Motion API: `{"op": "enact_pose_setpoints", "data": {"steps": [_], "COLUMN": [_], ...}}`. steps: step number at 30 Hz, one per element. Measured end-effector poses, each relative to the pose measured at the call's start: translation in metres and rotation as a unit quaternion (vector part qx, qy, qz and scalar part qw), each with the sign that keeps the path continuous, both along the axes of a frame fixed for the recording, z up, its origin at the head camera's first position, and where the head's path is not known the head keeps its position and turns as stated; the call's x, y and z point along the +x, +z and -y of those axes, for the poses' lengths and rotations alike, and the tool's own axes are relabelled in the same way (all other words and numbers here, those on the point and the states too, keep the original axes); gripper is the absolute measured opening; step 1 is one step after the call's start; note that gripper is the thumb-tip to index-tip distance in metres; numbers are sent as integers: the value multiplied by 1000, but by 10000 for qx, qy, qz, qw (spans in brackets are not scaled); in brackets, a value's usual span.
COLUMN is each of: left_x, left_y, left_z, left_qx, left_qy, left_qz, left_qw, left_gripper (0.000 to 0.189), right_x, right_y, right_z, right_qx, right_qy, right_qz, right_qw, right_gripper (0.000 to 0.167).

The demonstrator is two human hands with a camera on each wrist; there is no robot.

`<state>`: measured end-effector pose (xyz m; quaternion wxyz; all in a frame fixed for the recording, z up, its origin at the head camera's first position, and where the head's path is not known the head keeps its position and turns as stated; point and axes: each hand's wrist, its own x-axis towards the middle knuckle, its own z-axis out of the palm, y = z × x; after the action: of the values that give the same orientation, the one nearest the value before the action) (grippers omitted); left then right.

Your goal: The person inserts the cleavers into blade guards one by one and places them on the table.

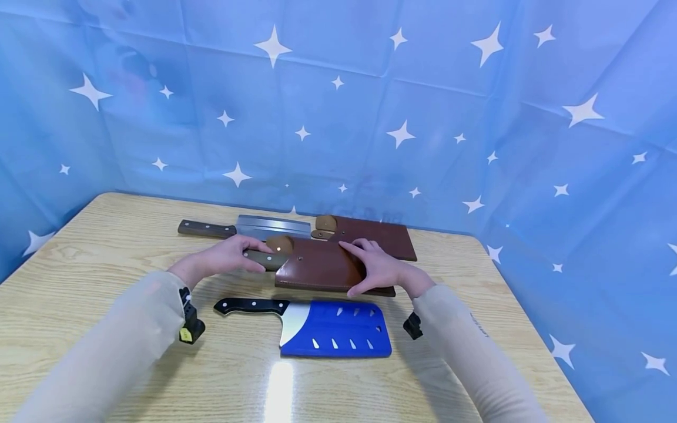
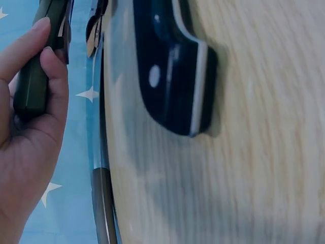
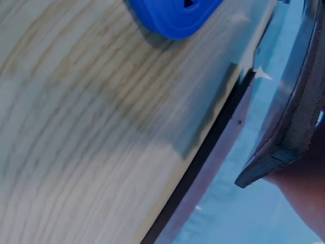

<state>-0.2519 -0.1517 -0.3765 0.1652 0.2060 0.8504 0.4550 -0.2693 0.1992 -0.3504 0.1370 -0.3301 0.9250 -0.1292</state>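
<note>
Left-hand grip: closed on an olive-brown handle (image 1: pixel 268 260), the left hand (image 1: pixel 227 257) pinching it between thumb and fingers, the butt end toward the palm.
Bare cleaver: at the back, a silver blade (image 1: pixel 272 223) lying flat, its dark riveted handle (image 1: pixel 205 228) pointing left, behind the left hand.
Black-handled cleaver: nearest the body, flat on the table, handle (image 1: pixel 252 305) to the left with pale rivets; a strip of bare metal shows before the slotted blue cover (image 1: pixel 338 331).
Brown sheath: the held leather sheath (image 1: pixel 324 265) is between the hands, raised off the table, with the olive-brown handle running into its left end; a tan flap (image 1: pixel 279 244) stands at that end, and a small stud shows on the face.
Right-hand grip: spread wide across the sheath's right part, the right hand (image 1: pixel 378 268) holding it with the thumb at the near edge and the fingers over the far side.
Second sheath: another brown one (image 1: pixel 378 234) lies behind, at the table's back edge, its tan flap at the left.
Table: pale wood grain (image 1: pixel 121 235), a bright reflection near the front.
Backdrop: blue cloth (image 1: pixel 338 106) with white stars.
</note>
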Motion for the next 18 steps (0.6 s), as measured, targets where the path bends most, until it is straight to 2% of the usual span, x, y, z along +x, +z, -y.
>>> {"op": "enact_pose_setpoints", "data": {"steps": [6, 13, 18], "left_x": [-3, -4, -2], "left_y": [-9, -19, -23], "left_z": [0, 0, -1], "left_qx": [65, -84, -130], "left_qy": [-30, -80, -170], "left_qz": [84, -67, -90], "left_qw": [9999, 9999, 9997], "left_gripper": [44, 41, 41], "right_x": [-3, -2, -4], "right_y": [-12, -20, -27], "right_z": [0, 5, 7], "right_qx": [22, 227, 406], "right_qy": [97, -154, -180], "right_qz": [-61, 181, 126], "right_qw": [9999, 9995, 9989], "right_gripper": [110, 109, 112]}}
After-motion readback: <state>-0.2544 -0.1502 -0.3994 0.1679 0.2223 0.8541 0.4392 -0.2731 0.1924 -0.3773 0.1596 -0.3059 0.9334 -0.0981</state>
